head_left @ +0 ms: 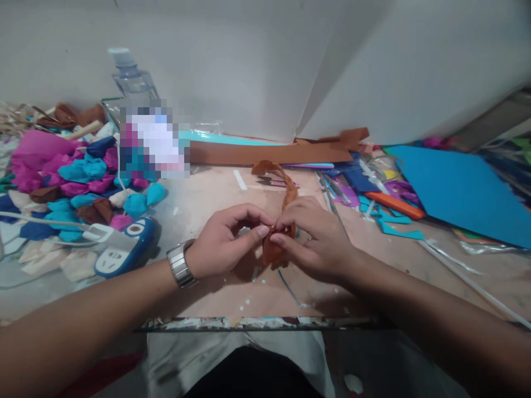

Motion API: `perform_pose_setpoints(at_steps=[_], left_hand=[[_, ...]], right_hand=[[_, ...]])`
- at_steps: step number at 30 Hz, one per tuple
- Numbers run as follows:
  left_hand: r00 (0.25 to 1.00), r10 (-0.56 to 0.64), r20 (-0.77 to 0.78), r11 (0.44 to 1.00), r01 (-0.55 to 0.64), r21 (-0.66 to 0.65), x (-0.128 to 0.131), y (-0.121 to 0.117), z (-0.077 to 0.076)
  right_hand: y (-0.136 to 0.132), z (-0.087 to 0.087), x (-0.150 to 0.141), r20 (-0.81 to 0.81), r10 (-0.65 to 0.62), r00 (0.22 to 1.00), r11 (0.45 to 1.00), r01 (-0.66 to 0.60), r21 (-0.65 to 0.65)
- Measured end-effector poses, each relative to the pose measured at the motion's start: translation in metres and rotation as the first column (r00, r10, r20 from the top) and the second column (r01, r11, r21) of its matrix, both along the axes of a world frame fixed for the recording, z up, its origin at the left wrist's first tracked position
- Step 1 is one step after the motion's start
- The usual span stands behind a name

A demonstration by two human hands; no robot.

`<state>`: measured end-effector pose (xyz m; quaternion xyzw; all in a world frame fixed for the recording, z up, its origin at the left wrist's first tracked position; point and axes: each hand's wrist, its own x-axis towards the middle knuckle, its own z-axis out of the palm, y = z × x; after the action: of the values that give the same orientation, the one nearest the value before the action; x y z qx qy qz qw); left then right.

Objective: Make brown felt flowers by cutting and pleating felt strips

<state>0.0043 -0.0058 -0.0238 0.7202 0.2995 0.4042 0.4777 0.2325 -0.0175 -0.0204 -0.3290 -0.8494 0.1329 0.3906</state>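
A piece of brown crepe paper [272, 255] is pinched between the fingertips of both my hands, just above the table. My left hand [224, 240], with a metal watch on its wrist, grips the paper's gathered top edge between thumb and index finger. From the other side, the thumb and fingers of my right hand [319, 240] close on the same edge, partly covering it. A crinkled brown strip [289, 190] rises behind the right fingers and curls to the left at its far end. Small thread snips [269, 181] lie beside that strip.
At left sit a heap of coloured paper bundles [85, 166], a blue-white power strip [124, 249] with cables, and a plastic bottle [133, 74]. Brown paper [257, 153] lies along the back. An orange cutter [394, 205] and blue sheet [464, 188] are at right.
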Motion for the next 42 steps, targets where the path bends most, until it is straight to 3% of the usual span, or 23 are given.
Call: perform_pose_setpoints(at_steps=[14, 23, 30, 42], left_hand=[[0.999, -0.043, 0.004, 0.999, 0.043, 0.014, -0.0009, -0.0011, 0.0018], [0.999, 0.035, 0.006, 0.998, -0.035, -0.047, 0.0003, -0.0005, -0.0026], [0.998, 0.056, 0.000, 0.996, -0.055, 0.071, 0.0001, -0.0012, -0.0048], [0.999, 0.020, -0.031, 0.996, -0.017, 0.085, 0.0024, -0.0032, -0.0027]], right_hand=[[-0.0027, 0.0032, -0.0004, -0.025, 0.019, 1.000, 0.999, -0.019, -0.026], [-0.0007, -0.0003, 0.0002, -0.050, -0.051, 0.997, 0.997, 0.048, -0.053], [-0.0001, 0.0013, -0.0018, -0.022, -0.019, 1.000, 1.000, 0.018, -0.023], [-0.0008, -0.0011, -0.0021, -0.025, 0.006, 1.000, 1.000, -0.006, -0.001]])
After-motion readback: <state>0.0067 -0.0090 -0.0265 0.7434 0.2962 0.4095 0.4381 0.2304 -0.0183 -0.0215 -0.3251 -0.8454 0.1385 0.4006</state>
